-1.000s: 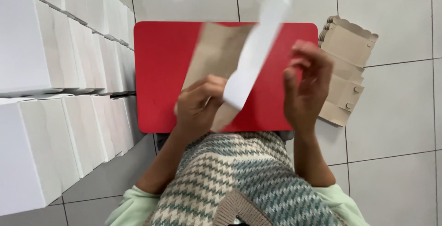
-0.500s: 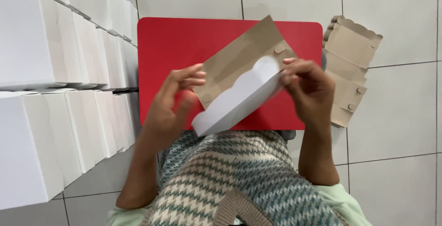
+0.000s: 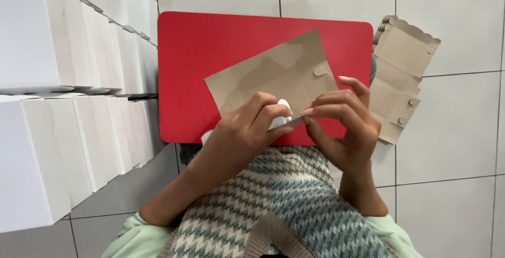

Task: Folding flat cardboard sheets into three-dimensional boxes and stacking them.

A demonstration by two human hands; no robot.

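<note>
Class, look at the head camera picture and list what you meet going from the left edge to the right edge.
Stacked white boxes → red table → left hand on the brown cardboard sheet → right hand → pile of flat brown cardboard blanks → grey floor tiles.

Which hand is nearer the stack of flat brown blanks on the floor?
Right. The right hand pinches the brown cardboard sheet just beside the stack; the left hand holds the sheet farther away.
</note>
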